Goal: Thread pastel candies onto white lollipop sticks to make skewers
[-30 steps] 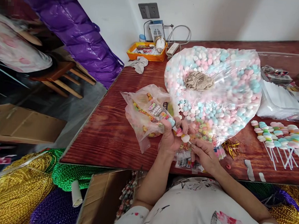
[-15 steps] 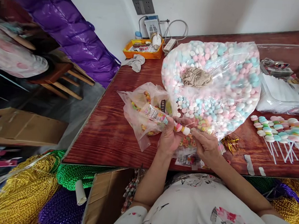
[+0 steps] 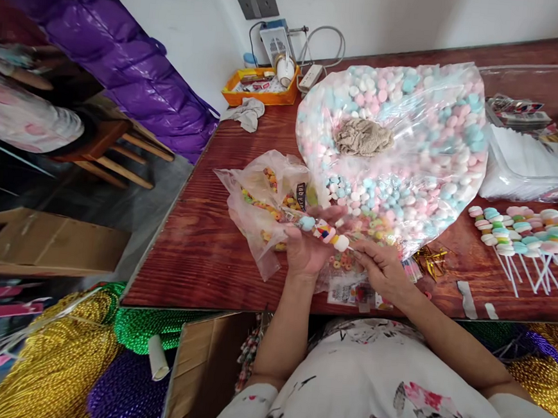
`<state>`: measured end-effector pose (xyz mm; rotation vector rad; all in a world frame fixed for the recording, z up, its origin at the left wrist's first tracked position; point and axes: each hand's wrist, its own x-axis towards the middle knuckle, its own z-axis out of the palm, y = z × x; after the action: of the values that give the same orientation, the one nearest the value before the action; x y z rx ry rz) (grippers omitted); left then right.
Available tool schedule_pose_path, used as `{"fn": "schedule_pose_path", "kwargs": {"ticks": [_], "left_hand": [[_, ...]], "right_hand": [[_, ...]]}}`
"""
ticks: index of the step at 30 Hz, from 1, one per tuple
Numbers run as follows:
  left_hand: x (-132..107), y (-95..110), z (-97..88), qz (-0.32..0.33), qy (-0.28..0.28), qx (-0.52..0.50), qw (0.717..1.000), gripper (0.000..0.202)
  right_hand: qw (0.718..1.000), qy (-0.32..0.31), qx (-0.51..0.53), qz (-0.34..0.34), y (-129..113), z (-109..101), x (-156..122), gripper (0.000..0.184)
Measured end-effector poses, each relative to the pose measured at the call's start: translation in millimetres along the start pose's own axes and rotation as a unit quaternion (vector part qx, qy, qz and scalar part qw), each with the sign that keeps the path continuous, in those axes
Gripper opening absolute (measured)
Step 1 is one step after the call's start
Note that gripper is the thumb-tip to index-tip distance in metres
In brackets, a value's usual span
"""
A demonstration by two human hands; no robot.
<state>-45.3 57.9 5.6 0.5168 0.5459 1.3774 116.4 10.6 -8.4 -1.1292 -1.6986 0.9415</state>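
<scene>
A candy skewer [image 3: 326,233] of small marshmallows, with a pale blue piece near its far end, lies slantwise over my open left hand [image 3: 307,253]. My left thumb and fingers are spread either side of it. My right hand [image 3: 381,268] is closed in a pinch on the stick just below the white marshmallow. Beyond the blue end, a clear wrapper is blurred against a plastic bag of colourful ring candies [image 3: 260,198]. Behind my hands lies a large clear bag of pastel marshmallows [image 3: 429,143]. Small printed packets [image 3: 344,291] lie below my hands.
Several marshmallow skewers [image 3: 528,235] lie at the right, near a clear plastic bin [image 3: 526,190]. A brown cloth [image 3: 364,137] rests on the big bag. An orange tray [image 3: 261,95] stands at the back. Gold twist ties [image 3: 430,263] lie right of my hand. Another person sits far left.
My left thumb has moved off the printed wrapper and that hand has opened out. The skewer has shifted slightly left, still pinched by my right hand. The view has tilted a little.
</scene>
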Motion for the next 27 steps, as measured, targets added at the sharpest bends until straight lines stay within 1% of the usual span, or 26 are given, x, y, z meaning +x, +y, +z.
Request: {"fn": "schedule_pose_path", "kwargs": {"ticks": [2,4,5,8,11,13,14,15,17,20,22,24,26,27], "left_hand": [[2.1,7.7,-1.3,0.023,0.009,-0.003,1.0,0.046],[2.5,9.8,2.0,0.022,0.004,0.007,1.0,0.044],[2.1,8.9,4.9,0.017,0.0,0.009,1.0,0.046],[-1.4,2.2,14.8,0.006,-0.007,-0.004,1.0,0.056],[-5.8,-4.5,21.5,0.007,-0.006,-0.038,0.999,0.061],[-7.6,-6.1,22.9,0.018,-0.004,-0.065,0.998,0.065],[-7.7,-5.9,22.8,0.025,-0.002,-0.076,0.997,0.067],[-7.3,-5.0,22.3,0.03,0.002,-0.085,0.996,0.068],[-5.2,-1.8,20.5,0.039,0.015,-0.1,0.994,0.068],[-0.6,3.9,17.8,0.049,0.051,-0.107,0.992,0.062],[1.2,6.4,17.5,0.038,0.066,-0.085,0.993,0.06],[1.0,7.2,18.3,0.011,0.064,-0.053,0.997,0.063],[-0.7,6.8,19.3,-0.013,0.062,-0.036,0.997,0.067],[-1.6,6.5,19.4,-0.02,0.064,-0.036,0.997,0.068]], "right_hand": [[0.999,-0.002,-0.038,-0.019,0.5,0.4,-1.7,0.022],[0.998,-0.004,-0.053,-0.028,1.2,3.9,-3.7,0.023],[0.999,-0.003,-0.048,-0.026,1.6,6.5,-4.7,0.024],[1.0,0.001,0.007,0.005,2.1,15.0,-8.1,0.023],[0.996,0.008,0.073,0.045,1.8,23.2,-11.3,0.024],[0.995,0.017,0.086,0.057,0.9,27.3,-12.3,0.026],[0.995,0.021,0.079,0.051,0.3,28.5,-12.2,0.027],[0.997,0.022,0.061,0.038,-0.2,29.0,-11.8,0.027],[1.0,0.016,-0.011,-0.014,-0.6,27.4,-10.1,0.024],[0.985,0.019,-0.147,-0.093,1.1,21.1,-8.2,0.02],[0.978,0.037,-0.174,-0.108,2.8,17.5,-8.8,0.02],[0.988,0.05,-0.128,-0.076,3.8,15.7,-10.1,0.019],[0.999,0.046,-0.014,0.004,3.6,15.1,-10.7,0.021],[0.996,0.033,0.062,0.058,3.2,14.9,-10.3,0.024]]}}
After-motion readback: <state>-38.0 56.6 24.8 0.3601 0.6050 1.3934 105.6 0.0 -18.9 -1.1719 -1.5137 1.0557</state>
